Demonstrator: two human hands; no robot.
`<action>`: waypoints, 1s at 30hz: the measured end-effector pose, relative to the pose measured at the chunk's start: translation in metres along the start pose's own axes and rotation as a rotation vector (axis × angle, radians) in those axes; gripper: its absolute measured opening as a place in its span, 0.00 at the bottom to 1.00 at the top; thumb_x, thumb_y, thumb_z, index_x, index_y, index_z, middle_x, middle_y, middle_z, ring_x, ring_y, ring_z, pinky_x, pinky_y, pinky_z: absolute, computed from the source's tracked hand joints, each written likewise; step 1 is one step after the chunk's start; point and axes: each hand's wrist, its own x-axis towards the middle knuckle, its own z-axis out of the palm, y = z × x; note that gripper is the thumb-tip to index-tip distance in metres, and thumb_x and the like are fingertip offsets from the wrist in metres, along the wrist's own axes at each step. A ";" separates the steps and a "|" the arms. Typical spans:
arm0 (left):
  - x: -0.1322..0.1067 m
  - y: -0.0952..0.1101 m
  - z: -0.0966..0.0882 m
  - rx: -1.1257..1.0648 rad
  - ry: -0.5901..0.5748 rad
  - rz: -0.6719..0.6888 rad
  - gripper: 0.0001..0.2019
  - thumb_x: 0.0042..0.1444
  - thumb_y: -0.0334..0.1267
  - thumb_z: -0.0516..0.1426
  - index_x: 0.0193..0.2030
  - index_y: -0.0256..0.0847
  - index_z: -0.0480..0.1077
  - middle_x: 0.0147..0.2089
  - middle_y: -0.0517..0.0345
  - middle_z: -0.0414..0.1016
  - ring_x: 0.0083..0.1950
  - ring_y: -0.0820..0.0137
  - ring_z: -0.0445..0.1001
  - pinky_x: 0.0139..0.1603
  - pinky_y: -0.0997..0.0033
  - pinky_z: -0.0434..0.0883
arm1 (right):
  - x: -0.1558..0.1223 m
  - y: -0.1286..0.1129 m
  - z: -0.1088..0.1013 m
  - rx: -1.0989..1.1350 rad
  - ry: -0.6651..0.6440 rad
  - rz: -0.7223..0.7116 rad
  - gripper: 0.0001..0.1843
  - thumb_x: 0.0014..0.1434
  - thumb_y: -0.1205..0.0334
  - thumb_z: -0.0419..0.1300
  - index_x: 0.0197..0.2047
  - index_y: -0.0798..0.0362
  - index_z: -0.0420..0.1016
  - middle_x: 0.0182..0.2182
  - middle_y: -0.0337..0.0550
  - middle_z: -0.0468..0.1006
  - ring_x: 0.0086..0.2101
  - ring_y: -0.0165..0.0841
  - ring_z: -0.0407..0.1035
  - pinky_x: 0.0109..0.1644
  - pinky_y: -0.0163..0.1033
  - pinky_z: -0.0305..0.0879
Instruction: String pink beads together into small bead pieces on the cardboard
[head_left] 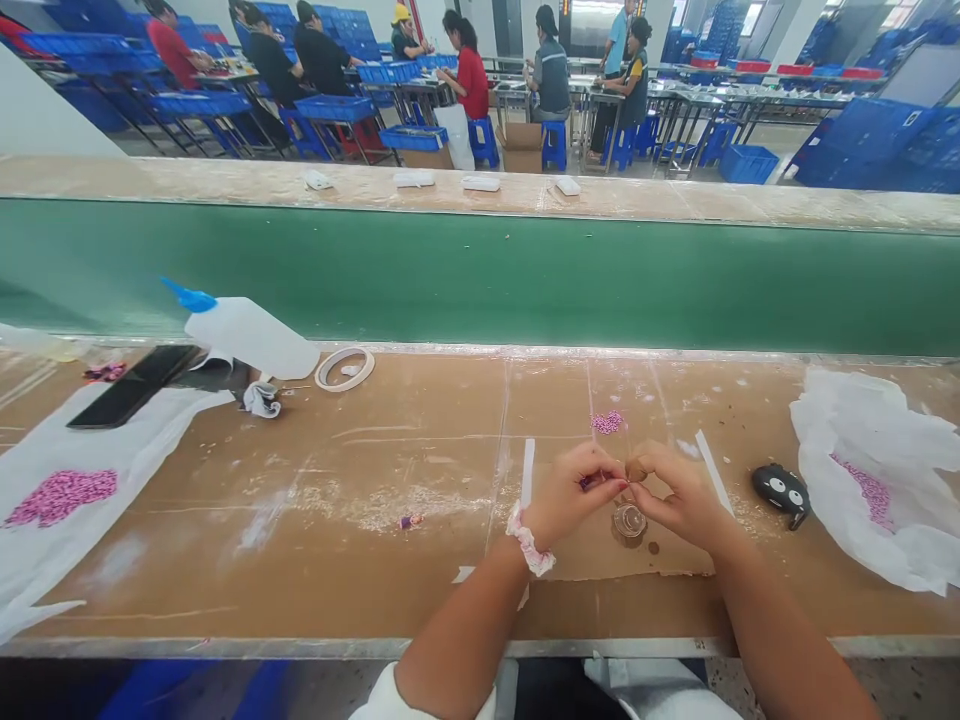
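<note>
My left hand (574,487), with a pale scrunchie (531,540) on its wrist, is closed in a pinch. A small dark purplish piece partly shows between its fingers, too small to name. Fingertip to fingertip with it, my right hand (673,490) is pinched too; whatever it grips is hidden by the fingers. Just below both hands stands a small clear round dish (629,521) on the brown work surface. Beyond them lies a little pile of pink beads (607,422). A small purple and orange piece (409,521) rests to the left.
White paper sheets with pink beads lie left (66,497) and right (874,490). A black round case (781,492) is near the right sheet. Back left are a white bottle (255,335), tape roll (345,369) and phone (133,386). A green panel (480,275) runs behind; people sit beyond.
</note>
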 end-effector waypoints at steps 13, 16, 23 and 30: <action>0.002 -0.008 0.003 -0.072 0.087 -0.059 0.11 0.55 0.45 0.59 0.32 0.39 0.76 0.29 0.56 0.70 0.30 0.73 0.63 0.32 0.73 0.60 | -0.001 0.000 -0.010 -0.070 -0.045 0.012 0.07 0.54 0.72 0.51 0.30 0.50 0.58 0.25 0.36 0.64 0.28 0.28 0.61 0.32 0.34 0.58; 0.005 -0.012 0.002 -0.344 0.219 -0.241 0.17 0.53 0.51 0.60 0.35 0.37 0.75 0.25 0.60 0.64 0.24 0.78 0.56 0.24 0.75 0.54 | -0.003 0.000 -0.015 -0.188 -0.184 0.037 0.08 0.52 0.73 0.51 0.29 0.50 0.58 0.24 0.36 0.65 0.26 0.28 0.60 0.30 0.33 0.56; 0.008 -0.017 0.000 -0.741 0.255 -0.383 0.20 0.46 0.45 0.66 0.44 0.40 0.70 0.29 0.64 0.64 0.20 0.84 0.49 0.19 0.79 0.45 | -0.010 -0.011 -0.017 -0.481 -0.460 0.175 0.10 0.52 0.72 0.53 0.25 0.51 0.55 0.20 0.36 0.64 0.22 0.28 0.56 0.26 0.34 0.45; 0.008 -0.018 0.002 -0.798 0.258 -0.459 0.20 0.46 0.43 0.67 0.43 0.36 0.71 0.32 0.60 0.68 0.21 0.85 0.50 0.18 0.80 0.46 | -0.013 -0.009 -0.003 -0.585 -0.607 0.256 0.07 0.55 0.69 0.52 0.28 0.52 0.57 0.21 0.38 0.68 0.22 0.28 0.57 0.26 0.35 0.39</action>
